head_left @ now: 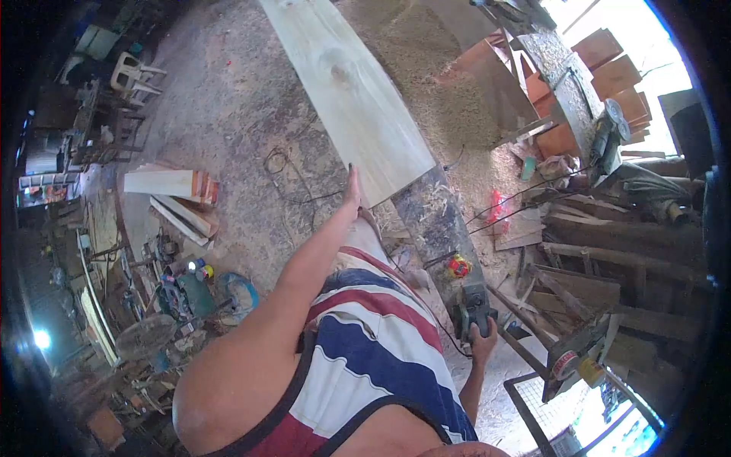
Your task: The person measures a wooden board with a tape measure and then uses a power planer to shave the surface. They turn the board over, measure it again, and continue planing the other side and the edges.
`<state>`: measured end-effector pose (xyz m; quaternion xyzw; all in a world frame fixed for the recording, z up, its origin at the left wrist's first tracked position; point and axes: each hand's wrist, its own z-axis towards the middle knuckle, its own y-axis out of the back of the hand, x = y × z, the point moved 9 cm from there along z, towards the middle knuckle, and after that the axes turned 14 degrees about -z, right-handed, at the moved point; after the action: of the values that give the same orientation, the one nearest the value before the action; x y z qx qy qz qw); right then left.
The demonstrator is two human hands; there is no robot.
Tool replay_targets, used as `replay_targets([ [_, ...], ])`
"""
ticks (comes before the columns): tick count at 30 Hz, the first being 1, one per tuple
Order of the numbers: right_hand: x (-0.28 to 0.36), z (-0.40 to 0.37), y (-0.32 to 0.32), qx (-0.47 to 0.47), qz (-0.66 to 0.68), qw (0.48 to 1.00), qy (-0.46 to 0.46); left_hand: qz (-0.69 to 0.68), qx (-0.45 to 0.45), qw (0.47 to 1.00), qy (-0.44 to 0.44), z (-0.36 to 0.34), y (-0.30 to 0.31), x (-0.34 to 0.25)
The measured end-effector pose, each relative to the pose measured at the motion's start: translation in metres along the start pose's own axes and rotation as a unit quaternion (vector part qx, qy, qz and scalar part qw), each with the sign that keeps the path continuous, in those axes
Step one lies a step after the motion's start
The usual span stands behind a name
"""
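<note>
Nearest the camera is a bare shoulder at lower left and a sleeveless tank top (373,358) in red, white and blue wavy stripes with dark edging, filling the lower centre of the frame. From that shoulder the arm extends up-frame to the left hand (352,189), whose fingers (351,174) are straight and released, laid against the near end of the plank (358,99) without gripping it. This plank is long, flat and pale, with a smooth planed-looking face, fine lengthwise grain and one darker oval knot in its upper half. It runs diagonally from the top centre of the frame down to the centre, and its near end rests on a dark, narrow surface (430,217) strewn with curled wood shavings. At lower right of centre the right hand (483,343) is clenched around the rear of a grey-green power planer (472,305), a boxy tool with a black cable (449,346) trailing from it toward the tank top. Just above the planer, a small red and yellow object (458,266) lies by the surface. A tan heap of granular sawdust (449,91) lies right of the plank. Reddish-brown boards (609,65) lean at the upper right. Pale cut blocks (171,184) are stacked on the dusty floor (228,114) at centre left, and a white plastic chair (133,76) stands at upper left. No brand, label or writing is legible.
</note>
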<state>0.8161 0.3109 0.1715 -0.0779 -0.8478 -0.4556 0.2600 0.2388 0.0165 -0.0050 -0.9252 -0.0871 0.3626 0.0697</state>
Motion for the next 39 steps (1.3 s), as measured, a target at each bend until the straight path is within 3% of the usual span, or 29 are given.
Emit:
replay_targets([
  [2,0.011,-0.008,0.008,0.025,0.034,0.999,0.017,0.083,-0.031,0.994,-0.068,0.020,0.040,0.003],
  [5,0.013,-0.001,0.005,0.045,0.027,0.998,0.038,0.338,-0.096,0.923,-0.154,-0.078,0.046,-0.061],
  [7,-0.003,0.023,-0.001,0.065,0.013,0.997,0.039,0.373,-0.044,0.895,-0.240,-0.115,0.048,-0.058],
  [9,-0.006,0.053,0.006,0.079,-0.013,0.996,0.030,0.388,0.069,0.885,-0.246,-0.153,0.029,-0.034],
  [10,0.022,0.057,0.016,0.084,0.003,0.996,-0.015,0.389,0.164,0.870,-0.254,-0.147,0.023,0.005],
  [11,0.067,0.050,0.028,0.086,0.042,0.993,-0.070,0.397,0.250,0.874,-0.125,-0.165,0.004,0.039],
  [13,0.149,0.035,0.051,0.084,0.136,0.983,-0.094,0.489,0.453,0.740,-0.091,-0.231,-0.057,0.065],
  [16,0.264,0.021,0.059,0.074,0.245,0.967,0.008,0.444,0.609,0.611,-0.242,-0.307,-0.106,0.106],
  [18,0.328,0.018,0.051,0.046,0.240,0.969,0.035,0.400,0.662,0.506,-0.383,-0.314,-0.116,0.183],
  [19,0.345,0.036,0.040,0.028,0.196,0.976,0.089,0.306,0.715,0.483,-0.403,-0.316,-0.118,0.215],
  [20,0.360,0.051,0.028,0.013,0.149,0.979,0.140,0.342,0.726,0.541,-0.251,-0.310,-0.125,0.210],
  [22,0.417,0.052,0.002,0.076,0.185,0.968,0.154,0.392,0.688,0.607,0.067,-0.304,-0.114,0.143],
  [24,0.448,0.070,-0.029,0.046,0.121,0.967,0.219,0.478,0.575,0.661,-0.064,-0.260,-0.093,0.098],
  [26,0.477,0.076,-0.060,0.005,0.027,0.951,0.309,0.630,0.464,0.588,-0.204,-0.210,-0.054,0.057],
  [27,0.479,0.082,-0.082,0.026,0.019,0.950,0.311,0.657,0.410,0.563,-0.287,-0.203,-0.043,0.021],
  [29,0.487,0.096,-0.129,0.065,0.010,0.947,0.315,0.657,0.332,0.567,-0.369,-0.169,0.000,-0.031],
  [31,0.492,0.106,-0.173,0.087,0.010,0.945,0.314,0.541,0.316,0.676,-0.389,-0.168,0.018,-0.108],
  [37,0.594,0.139,-0.253,0.092,0.026,0.947,0.308,0.597,0.156,0.735,-0.281,-0.051,0.085,-0.166],
  [39,0.649,0.157,-0.270,0.102,0.005,0.952,0.289,0.620,0.153,0.739,-0.215,-0.024,0.099,-0.177],
])
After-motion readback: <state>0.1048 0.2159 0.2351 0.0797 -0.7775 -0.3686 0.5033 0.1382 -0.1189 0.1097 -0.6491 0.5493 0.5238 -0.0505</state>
